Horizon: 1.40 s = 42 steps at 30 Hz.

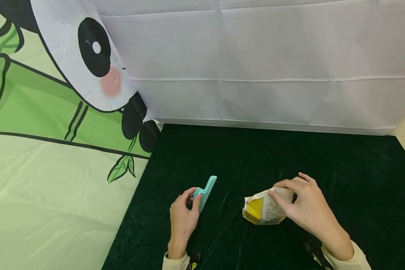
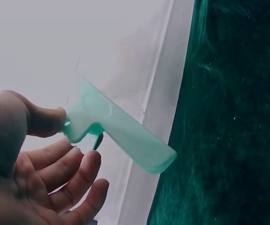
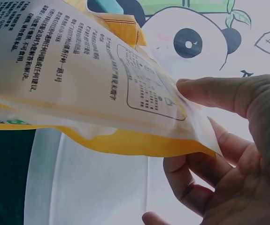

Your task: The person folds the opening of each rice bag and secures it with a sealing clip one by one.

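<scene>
My left hand (image 1: 185,221) pinches a mint-green bag clip (image 1: 206,193) by its short tab, thumb on one side and fingers on the other. The clip's long bar slants up and to the right in the head view, while in the left wrist view the clip (image 2: 125,133) angles down to the right. To its right, my right hand (image 1: 310,210) pinches the upper right edge of a yellow-and-white printed packet (image 1: 271,210) between thumb and fingers. Small dark print covers the packet's pale panel (image 3: 78,61) in the right wrist view. A gap separates clip and packet.
Dark green cloth (image 1: 249,157) covers the table under both hands. Behind it hangs a creased white sheet (image 1: 256,56). A panda-and-bamboo printed backdrop (image 1: 54,105) borders the table's left edge.
</scene>
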Available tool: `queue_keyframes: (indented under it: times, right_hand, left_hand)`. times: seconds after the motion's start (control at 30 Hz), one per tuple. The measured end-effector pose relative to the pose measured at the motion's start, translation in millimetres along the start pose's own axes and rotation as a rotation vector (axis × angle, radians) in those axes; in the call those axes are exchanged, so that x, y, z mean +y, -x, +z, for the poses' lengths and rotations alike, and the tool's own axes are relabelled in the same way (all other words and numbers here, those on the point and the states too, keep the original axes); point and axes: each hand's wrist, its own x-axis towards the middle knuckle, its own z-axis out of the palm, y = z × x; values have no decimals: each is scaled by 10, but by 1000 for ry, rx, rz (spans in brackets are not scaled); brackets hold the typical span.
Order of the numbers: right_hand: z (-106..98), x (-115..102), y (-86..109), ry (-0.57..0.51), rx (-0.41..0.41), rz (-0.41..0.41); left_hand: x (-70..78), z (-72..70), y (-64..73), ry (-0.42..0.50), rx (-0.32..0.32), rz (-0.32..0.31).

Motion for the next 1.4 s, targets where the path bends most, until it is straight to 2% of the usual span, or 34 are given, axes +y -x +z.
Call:
queue_keyframes:
  times: [0.4,0.53,0.8,1.1,1.4]
  right_hand:
    - [27,-23,27,-1,-6,6]
    - [34,-30,36,-6,-8,9]
    - [51,-44,55,-9,2,0]
    - [67,-58,77,-2,13,-10]
    - [74,-79,92,-2,11,-13]
  left_hand:
    - [61,25,12,-7,-15,33]
    - [81,12,2,17,-17,33]
    - [128,-4,-4,89,-67,61]
    - [129,-35,0,113,-62,64]
    - [155,-26,22,153,-109,95]
